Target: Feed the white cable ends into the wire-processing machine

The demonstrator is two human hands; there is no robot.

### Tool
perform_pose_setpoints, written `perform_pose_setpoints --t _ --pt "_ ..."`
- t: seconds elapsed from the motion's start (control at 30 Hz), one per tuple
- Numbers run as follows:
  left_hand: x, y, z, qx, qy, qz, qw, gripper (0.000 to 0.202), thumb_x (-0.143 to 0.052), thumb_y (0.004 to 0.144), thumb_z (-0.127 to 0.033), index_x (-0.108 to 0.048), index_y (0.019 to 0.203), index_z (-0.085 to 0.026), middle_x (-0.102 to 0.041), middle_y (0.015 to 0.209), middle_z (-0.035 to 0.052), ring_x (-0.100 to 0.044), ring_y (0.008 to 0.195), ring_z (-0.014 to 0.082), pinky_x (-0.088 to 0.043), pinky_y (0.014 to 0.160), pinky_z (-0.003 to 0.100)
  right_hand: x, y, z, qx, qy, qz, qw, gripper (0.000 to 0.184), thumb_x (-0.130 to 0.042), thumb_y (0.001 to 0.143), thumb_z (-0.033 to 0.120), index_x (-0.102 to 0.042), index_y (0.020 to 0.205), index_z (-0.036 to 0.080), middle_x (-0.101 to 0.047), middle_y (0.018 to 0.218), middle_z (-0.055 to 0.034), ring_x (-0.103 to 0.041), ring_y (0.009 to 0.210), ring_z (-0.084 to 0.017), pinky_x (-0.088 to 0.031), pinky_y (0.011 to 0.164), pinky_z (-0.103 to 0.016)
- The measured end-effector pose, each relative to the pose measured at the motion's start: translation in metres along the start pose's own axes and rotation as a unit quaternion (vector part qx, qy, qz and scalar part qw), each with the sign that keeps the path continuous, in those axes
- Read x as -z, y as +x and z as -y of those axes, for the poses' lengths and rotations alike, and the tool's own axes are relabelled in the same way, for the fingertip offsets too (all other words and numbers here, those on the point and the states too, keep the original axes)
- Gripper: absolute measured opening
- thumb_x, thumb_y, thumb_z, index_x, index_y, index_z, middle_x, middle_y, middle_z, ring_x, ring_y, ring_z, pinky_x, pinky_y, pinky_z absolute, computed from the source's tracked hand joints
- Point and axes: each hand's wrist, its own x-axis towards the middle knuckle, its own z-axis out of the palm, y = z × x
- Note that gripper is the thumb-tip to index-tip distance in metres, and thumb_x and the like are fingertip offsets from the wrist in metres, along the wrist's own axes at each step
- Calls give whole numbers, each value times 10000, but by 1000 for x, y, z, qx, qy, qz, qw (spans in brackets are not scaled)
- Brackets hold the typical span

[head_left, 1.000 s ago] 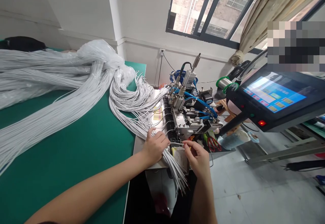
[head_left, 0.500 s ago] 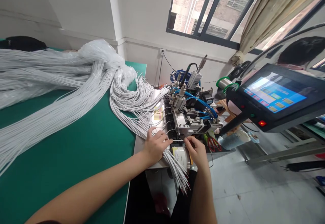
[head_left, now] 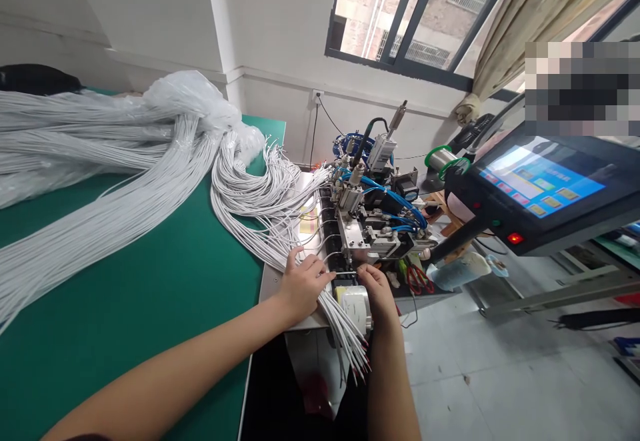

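Observation:
My left hand (head_left: 301, 286) rests on a bundle of thin white wires (head_left: 345, 331) at the front of a small wire-processing machine (head_left: 367, 224); its fingers curl over the strands and pinch one wire. My right hand (head_left: 377, 289) is closed in a pinch on the tip of that single white wire, right at the machine's front slot. The bundle's loose ends hang past the bench edge between my forearms.
Long bundles of white wire (head_left: 125, 181) and a plastic bag (head_left: 190, 94) lie across the green bench (head_left: 130, 321). A touchscreen panel (head_left: 543, 184) stands on an arm at right. Red scissors (head_left: 415, 280) lie beside the machine. A person sits behind the screen.
My right hand has moved up and forward, bringing the wire tip from beside the bundle to the machine's front slot. My left hand has stayed on the bundle.

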Motion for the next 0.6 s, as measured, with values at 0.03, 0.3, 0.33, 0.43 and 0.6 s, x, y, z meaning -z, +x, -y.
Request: perform_pose_setpoints --t 0.03,0.3,0.33,0.43,0.6 --pt "0 0 0 1 0 1 1000 383 -547 705 -49 -694 998 -247 -660 834 29 -579 871 207 -214 1025 503 0 0 -1 -3 10 1 1000 327 -654 719 443 -449 621 208 -356 552 60 -292 518 -105 -241 502 -238" --pt "-1 0 -1 8 -5 -6 1000 334 -545 708 -72 -690 961 -235 -657 838 41 -570 896 221 -229 1009 526 1 2 -2 -2 24 7 1000 331 -677 703 427 -462 598 199 -348 561 60 -273 527 -99 -233 504 -238" --pt "-1 0 -1 8 -5 -6 1000 331 -547 707 -73 -689 957 -236 -658 842 40 -571 900 222 -228 1011 528 0 2 -2 -1 23 6 1000 341 -681 702 433 -457 594 199 -343 560 62 -270 525 -98 -233 505 -237" --pt "-1 -1 -1 10 -2 -9 1000 324 -544 707 -70 -683 944 -240 -663 843 37 -572 908 224 -226 1017 530 0 0 -2 6 19 3 1000 364 -685 714 458 -458 596 199 -349 558 64 -278 524 -98 -241 508 -236" --pt "3 -1 -1 21 4 3 1000 307 -533 672 -57 -666 898 -217 -671 828 40 -578 906 232 -236 1011 528 6 -9 -3 27 -7 -24 999 345 -693 744 469 -534 638 182 -424 585 49 -340 550 -106 -266 523 -233"
